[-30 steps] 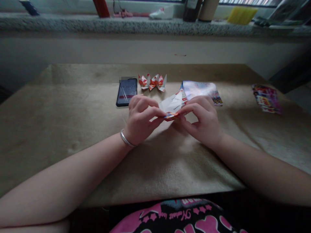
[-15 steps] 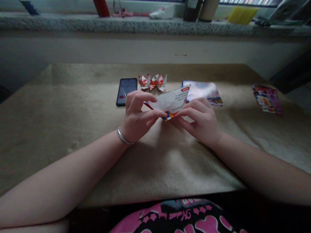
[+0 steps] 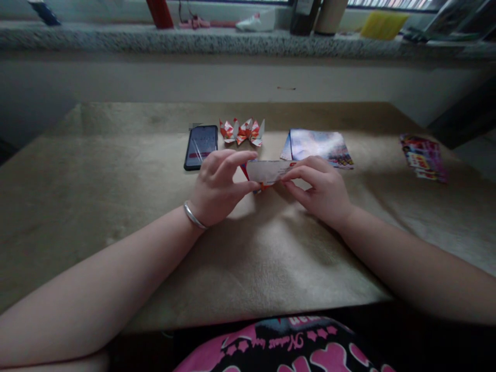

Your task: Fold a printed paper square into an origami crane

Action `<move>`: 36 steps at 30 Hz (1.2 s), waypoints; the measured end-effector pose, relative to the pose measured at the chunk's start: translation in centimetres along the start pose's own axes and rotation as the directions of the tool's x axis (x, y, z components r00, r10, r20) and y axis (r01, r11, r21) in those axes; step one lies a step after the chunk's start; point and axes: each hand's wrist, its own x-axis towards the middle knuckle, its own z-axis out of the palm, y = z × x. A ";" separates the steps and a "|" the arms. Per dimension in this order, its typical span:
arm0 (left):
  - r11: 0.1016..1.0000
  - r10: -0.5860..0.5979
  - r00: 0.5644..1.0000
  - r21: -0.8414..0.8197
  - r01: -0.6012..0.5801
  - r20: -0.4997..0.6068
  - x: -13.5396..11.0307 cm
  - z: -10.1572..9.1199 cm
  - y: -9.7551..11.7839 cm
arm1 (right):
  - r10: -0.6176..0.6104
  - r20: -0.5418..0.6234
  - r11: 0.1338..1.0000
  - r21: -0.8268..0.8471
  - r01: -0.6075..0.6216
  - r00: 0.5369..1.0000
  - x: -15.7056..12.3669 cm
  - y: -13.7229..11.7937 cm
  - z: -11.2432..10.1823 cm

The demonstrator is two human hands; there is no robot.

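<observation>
A partly folded piece of printed paper (image 3: pixel 265 171) is held up between my two hands over the middle of the table. Its pale inner face with small print shows, along with red and blue edges. My left hand (image 3: pixel 225 178) pinches its left side, thumb on the lower edge and index finger at the top. With thumb and fingertips, my right hand (image 3: pixel 320 191) grips the right end and covers its corner. Just beyond the hands stand red-and-white folded paper figures (image 3: pixel 242 132), close together.
A phone (image 3: pixel 201 147) lies left of the figures on the table (image 3: pixel 127 206). Glossy printed sheets (image 3: pixel 320 146) lie beyond my right hand, and a colourful printed packet or leaflet (image 3: pixel 424 157) is farther right. The stone windowsill (image 3: pixel 135 40) behind carries bottles and a yellow object (image 3: pixel 384 25).
The folded paper has tipped so its pointed upper right corner is down, and it now shows as a narrow strip. Both hands still grip it, the left slightly shifted.
</observation>
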 end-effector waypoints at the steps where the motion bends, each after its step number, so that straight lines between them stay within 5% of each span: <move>1: 1.000 -0.014 1.000 0.003 0.014 0.026 0.0 0.1 0.1 | 0.008 0.000 1.000 0.003 -0.008 1.000 0.0 0.1 0.0; 8: 0.997 0.045 0.994 -0.066 -0.038 0.104 0.4 -0.1 0.5 | -0.018 -0.055 0.999 -0.033 0.017 0.998 0.1 0.3 -0.2; 17: 0.979 0.198 0.965 -0.083 -0.186 0.171 0.0 -0.3 -0.3 | -0.012 0.009 0.998 -0.062 0.012 1.000 -0.2 0.5 -0.4; 26: 0.986 -0.009 0.964 -0.157 0.052 0.266 -0.3 -0.4 -1.0 | -0.066 0.076 0.998 -0.019 0.068 0.995 -0.4 1.2 -0.4; 36: 0.981 0.004 0.868 -0.170 0.093 0.497 0.0 -0.7 -0.7 | -0.173 0.318 0.985 0.075 0.157 0.932 -0.5 1.4 -0.5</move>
